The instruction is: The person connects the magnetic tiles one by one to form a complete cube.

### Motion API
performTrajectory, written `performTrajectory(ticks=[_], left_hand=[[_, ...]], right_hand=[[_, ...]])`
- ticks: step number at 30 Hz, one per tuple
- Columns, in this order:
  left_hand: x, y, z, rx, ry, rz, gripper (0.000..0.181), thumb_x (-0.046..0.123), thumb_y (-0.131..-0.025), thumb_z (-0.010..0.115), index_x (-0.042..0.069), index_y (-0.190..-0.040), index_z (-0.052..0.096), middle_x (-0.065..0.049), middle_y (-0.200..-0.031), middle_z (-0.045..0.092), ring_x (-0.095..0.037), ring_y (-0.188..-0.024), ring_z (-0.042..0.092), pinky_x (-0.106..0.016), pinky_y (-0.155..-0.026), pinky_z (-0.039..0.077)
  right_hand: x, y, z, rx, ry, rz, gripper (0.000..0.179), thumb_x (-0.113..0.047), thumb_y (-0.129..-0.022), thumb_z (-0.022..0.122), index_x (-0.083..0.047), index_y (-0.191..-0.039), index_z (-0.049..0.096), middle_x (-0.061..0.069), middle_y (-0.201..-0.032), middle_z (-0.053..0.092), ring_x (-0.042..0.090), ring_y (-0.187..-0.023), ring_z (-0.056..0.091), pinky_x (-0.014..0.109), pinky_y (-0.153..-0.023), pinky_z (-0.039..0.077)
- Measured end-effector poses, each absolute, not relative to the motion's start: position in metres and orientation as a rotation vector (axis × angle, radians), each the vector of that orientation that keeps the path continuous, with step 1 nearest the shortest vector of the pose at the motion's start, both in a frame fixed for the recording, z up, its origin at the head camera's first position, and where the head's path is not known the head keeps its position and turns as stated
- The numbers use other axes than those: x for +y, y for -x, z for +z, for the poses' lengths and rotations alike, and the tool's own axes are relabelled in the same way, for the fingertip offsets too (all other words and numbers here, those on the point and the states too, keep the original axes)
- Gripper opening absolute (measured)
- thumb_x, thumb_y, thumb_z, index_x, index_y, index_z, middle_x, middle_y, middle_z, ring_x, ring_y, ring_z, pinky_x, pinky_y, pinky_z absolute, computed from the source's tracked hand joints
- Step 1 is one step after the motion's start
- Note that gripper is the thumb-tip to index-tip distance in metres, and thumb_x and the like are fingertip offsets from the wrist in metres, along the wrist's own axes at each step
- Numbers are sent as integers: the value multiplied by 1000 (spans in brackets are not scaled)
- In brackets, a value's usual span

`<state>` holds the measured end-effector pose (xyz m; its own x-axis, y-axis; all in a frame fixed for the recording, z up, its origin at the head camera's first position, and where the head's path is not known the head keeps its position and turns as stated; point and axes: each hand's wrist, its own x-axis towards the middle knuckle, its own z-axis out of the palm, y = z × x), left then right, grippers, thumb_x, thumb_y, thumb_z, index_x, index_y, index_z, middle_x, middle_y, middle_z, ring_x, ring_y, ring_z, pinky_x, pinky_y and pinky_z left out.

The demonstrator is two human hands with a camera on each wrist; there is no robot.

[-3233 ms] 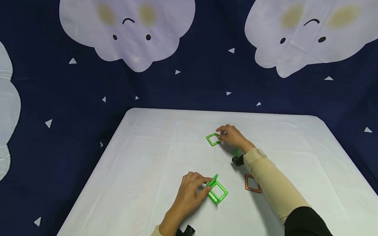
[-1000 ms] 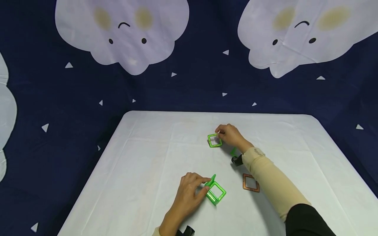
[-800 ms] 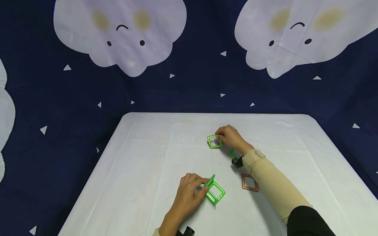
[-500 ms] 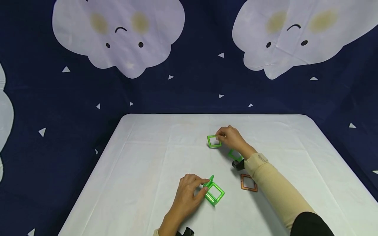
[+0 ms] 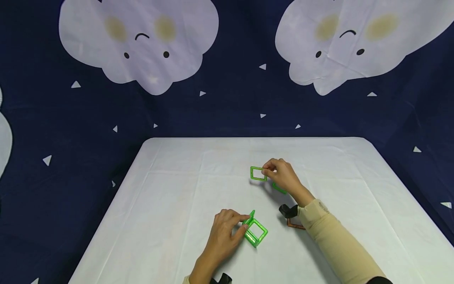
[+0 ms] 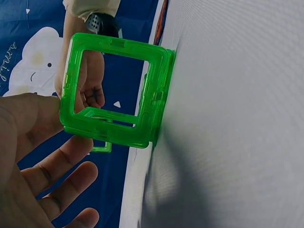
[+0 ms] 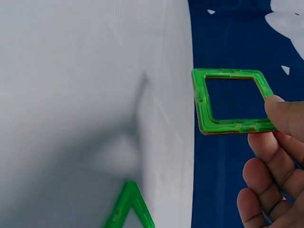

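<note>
Right hand [image 5: 283, 175] pinches green square [image 7: 202, 104] by one edge, above table [image 5: 170, 205]. Left hand [image 5: 223, 232] pinches joined squares [image 6: 159, 95], standing on table. Both probably light, stiff, slick plastic; take by rims. Seam strength: cannot tell.

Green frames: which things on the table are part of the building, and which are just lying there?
Seem to be in use:
- joined green frames, held by the left hand
- single green square, pinched by the right hand

Just lying there, maybe for later:
- loose green piece, partly hidden
- brown frame, partly hidden
</note>
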<state>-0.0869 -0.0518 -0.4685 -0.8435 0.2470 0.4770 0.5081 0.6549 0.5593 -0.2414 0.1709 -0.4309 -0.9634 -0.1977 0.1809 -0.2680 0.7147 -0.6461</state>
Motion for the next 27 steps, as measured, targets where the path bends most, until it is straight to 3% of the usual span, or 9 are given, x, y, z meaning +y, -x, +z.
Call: performTrajectory(ticks=[27], left_hand=[[-48, 84, -464, -2491, 544, -942, 20, 22, -78, 74, 21, -97, 74, 8, -78, 61, -4, -79, 50, -32, -82, 44]], right_hand=[[173, 158, -446, -2610, -214, 1169, 10, -18, -83, 72, -13, -90, 68, 1, -82, 68, 17, -82, 54, 29, -69, 38]])
